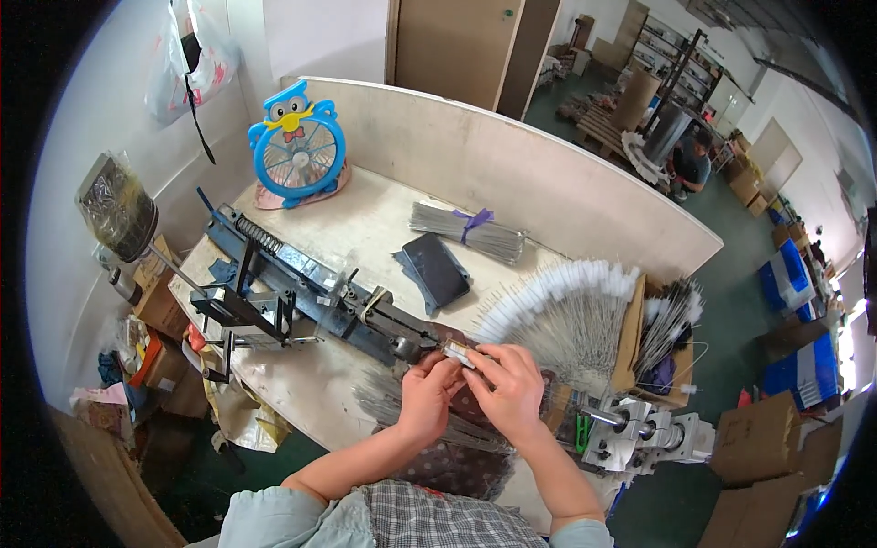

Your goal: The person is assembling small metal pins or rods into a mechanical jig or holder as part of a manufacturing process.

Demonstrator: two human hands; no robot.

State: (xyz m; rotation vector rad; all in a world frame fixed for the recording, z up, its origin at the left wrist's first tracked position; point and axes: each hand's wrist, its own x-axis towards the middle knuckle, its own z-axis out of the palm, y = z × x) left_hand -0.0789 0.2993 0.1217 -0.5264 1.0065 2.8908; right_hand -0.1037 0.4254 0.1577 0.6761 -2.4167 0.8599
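Observation:
Both hands meet near the front edge of the bench, at the end of a long dark metal fixture [320,290]. My left hand [426,395] is closed, with thumb and fingertips pinched at a small white piece [459,353] with a tan end. My right hand [508,385] grips the same piece from the other side; its exact kind is too small to make out. Thin grey wires [384,398] lie beside and under my left wrist. Right of my hands spreads a large fan of thin wires with white tips [559,315].
A purple-tied wire bundle [468,230] and a dark phone [436,270] lie behind my hands. A blue owl-shaped fan [299,146] stands at the back left. On the right are a cardboard box of wires [630,342] and a silver metal device [644,436]. Another person [692,166] sits far off.

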